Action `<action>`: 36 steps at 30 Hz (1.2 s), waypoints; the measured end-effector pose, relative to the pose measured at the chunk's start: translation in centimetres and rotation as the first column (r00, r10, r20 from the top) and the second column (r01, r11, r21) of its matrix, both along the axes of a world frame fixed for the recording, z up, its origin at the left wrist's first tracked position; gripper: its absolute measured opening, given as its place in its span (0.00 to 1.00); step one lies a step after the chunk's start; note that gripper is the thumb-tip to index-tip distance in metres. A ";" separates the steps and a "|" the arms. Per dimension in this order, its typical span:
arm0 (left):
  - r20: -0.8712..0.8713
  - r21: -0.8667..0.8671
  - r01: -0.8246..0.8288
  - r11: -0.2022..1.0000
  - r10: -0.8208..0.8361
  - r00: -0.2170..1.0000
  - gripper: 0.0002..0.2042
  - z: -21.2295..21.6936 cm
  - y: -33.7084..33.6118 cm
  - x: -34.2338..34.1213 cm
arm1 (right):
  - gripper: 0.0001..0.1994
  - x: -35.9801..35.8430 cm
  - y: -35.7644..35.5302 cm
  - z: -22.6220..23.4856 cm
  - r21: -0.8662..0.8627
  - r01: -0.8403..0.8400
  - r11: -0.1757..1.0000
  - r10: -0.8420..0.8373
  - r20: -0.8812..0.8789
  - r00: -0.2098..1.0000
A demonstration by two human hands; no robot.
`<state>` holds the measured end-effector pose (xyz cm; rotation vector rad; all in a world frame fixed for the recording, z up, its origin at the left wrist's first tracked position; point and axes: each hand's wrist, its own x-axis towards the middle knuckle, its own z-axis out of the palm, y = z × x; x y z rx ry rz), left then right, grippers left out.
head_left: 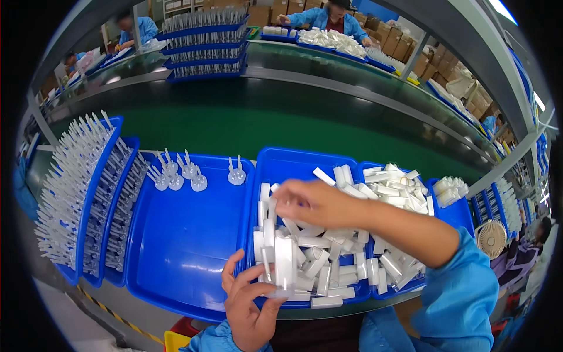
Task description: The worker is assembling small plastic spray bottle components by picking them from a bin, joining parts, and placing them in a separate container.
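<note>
My left hand [251,311] is closed around a white rectangular plastic piece [284,261], which stands upright in the fingers on a clear base. A slim clear stem shows beside it. My right hand [311,202] hovers over the blue tray of loose parts [308,155], near its left side. Motion smears its fingers, so whether they hold anything is unclear. Many white block-like pieces [316,267] lie jumbled in that tray. In the blue tray to the left [187,240], several clear-based pieces with upright prongs [199,182] stand along the far edge.
Tilted, overlapping trays of upright pronged pieces [76,193] stand at far left. Another parts tray [404,190] adjoins on the right, with a small fan [491,239] beyond. Past the green belt [193,111] are stacked trays [205,44] and a co-worker in blue [325,20].
</note>
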<state>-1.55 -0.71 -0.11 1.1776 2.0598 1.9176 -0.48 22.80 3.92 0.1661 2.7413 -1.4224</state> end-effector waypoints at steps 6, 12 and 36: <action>-0.216 0.002 0.006 1.000 -0.005 0.976 0.08 1.4 -0.5 0.1 | 0.13 -4.3 1.7 -4.0 0.750 -0.102 0.654 -0.034 0.164 0.986; -0.332 0.028 0.062 0.998 -0.050 0.942 0.08 1.2 -0.1 0.0 | 0.14 -1.8 3.0 -3.9 0.505 0.094 0.858 0.015 -0.208 0.978; -0.140 -0.122 0.322 0.939 -0.337 0.931 0.08 -0.3 1.6 0.9 | 0.10 7.5 -0.1 5.5 0.025 -0.178 0.984 0.172 0.161 0.972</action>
